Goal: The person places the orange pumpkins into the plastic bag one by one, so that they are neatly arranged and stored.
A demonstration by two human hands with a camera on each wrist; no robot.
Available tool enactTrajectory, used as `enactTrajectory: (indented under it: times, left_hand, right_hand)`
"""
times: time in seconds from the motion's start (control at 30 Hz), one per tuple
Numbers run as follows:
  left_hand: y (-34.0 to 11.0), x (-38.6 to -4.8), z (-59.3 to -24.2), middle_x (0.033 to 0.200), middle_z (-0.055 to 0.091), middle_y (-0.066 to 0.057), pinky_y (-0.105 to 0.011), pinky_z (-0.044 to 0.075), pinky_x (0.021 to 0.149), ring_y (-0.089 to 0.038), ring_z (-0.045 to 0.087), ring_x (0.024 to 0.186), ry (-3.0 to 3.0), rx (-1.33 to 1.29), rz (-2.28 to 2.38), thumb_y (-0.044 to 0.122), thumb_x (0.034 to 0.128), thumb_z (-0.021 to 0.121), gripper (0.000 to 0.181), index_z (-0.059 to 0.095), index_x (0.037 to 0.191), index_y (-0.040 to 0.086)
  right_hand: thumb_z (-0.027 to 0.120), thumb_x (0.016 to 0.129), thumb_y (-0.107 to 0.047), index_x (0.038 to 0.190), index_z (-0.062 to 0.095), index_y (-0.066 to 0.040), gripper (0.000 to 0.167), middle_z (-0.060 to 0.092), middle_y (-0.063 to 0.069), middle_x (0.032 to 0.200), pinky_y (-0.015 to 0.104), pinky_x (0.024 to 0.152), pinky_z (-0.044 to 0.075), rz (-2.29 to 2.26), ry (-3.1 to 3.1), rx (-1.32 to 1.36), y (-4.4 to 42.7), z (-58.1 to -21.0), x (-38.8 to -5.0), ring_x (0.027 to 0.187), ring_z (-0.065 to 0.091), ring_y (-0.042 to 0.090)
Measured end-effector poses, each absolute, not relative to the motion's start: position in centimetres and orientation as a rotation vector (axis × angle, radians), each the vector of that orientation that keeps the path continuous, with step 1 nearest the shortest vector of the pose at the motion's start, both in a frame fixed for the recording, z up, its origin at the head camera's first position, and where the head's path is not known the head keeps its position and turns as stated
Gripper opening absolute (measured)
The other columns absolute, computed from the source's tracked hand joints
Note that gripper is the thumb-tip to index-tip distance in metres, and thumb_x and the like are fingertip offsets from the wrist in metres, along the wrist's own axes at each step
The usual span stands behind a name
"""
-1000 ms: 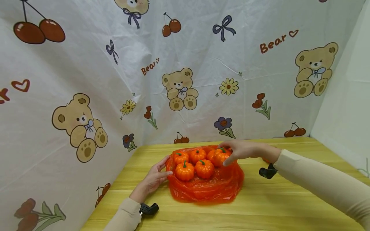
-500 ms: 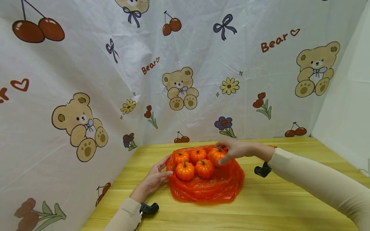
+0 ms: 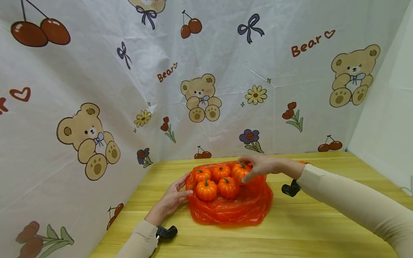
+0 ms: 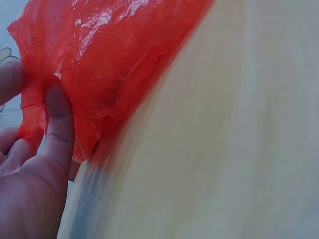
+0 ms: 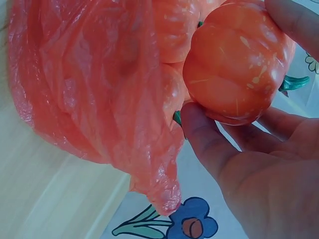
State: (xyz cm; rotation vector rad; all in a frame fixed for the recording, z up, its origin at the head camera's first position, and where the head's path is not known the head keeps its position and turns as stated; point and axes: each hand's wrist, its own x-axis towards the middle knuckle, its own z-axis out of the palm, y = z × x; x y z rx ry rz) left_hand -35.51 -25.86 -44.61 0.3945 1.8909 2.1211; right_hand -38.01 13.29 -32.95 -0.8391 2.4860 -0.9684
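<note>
An orange-red plastic bag (image 3: 226, 215) lies with its mouth open on the table, with several small orange pumpkins (image 3: 206, 190) with green stems in it. At the bag's left edge, my left hand (image 3: 174, 197) holds the thin plastic; in the left wrist view the bag (image 4: 109, 55) runs between thumb and fingers. My right hand (image 3: 264, 166) grips a pumpkin (image 3: 239, 173) at the back right of the bag. Seen from the right wrist, thumb and fingers wrap this pumpkin (image 5: 234, 59), its stem pointing away from the bag, beside other pumpkins partly covered by film.
The wooden table (image 3: 284, 229) spreads around the bag. Behind it hangs a white curtain (image 3: 222, 136) printed with bears, cherries and flowers. Part of an orange thing (image 3: 304, 163) shows behind the right sleeve. A black wrist device (image 3: 166, 233) sits by the left cuff.
My right hand has moved left with the pumpkin, farther over the bag and up against the pumpkins inside. The left hand has stayed at the bag's edge.
</note>
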Motion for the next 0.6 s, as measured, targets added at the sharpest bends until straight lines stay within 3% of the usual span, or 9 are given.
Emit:
enactTrajectory:
  times: [0.27, 0.6]
  left_hand:
    - [-25.9, -35.5, -44.9, 0.173, 0.014, -0.014, -0.027, 0.059, 0.095, -0.028, 0.044, 0.143, 1.888, 0.397, 2.115, -0.003, 0.0935, 0.069, 0.091, 0.019, 0.167, 0.020]
    - [-26.0, -35.7, -44.8, 0.173, 0.015, -0.013, -0.025, 0.059, 0.093, -0.023, 0.047, 0.138, 1.894, 0.413, 2.119, -0.004, 0.0940, 0.068, 0.091, 0.018, 0.167, 0.020]
  right_hand:
    - [0.088, 0.081, -0.029, 0.143, 0.051, -0.007, 0.076, 0.058, 0.009, 0.135, 0.047, 0.107, 0.052, -0.945, 2.481, -0.760, 13.8, -33.6, -38.2, 0.121, 0.056, 0.026]
    - [0.089, 0.078, -0.023, 0.149, 0.049, -0.006, 0.083, 0.050, 0.016, 0.148, 0.049, 0.107, 0.053, -0.871, 2.484, -0.688, 14.5, -34.6, -38.2, 0.132, 0.050, 0.034]
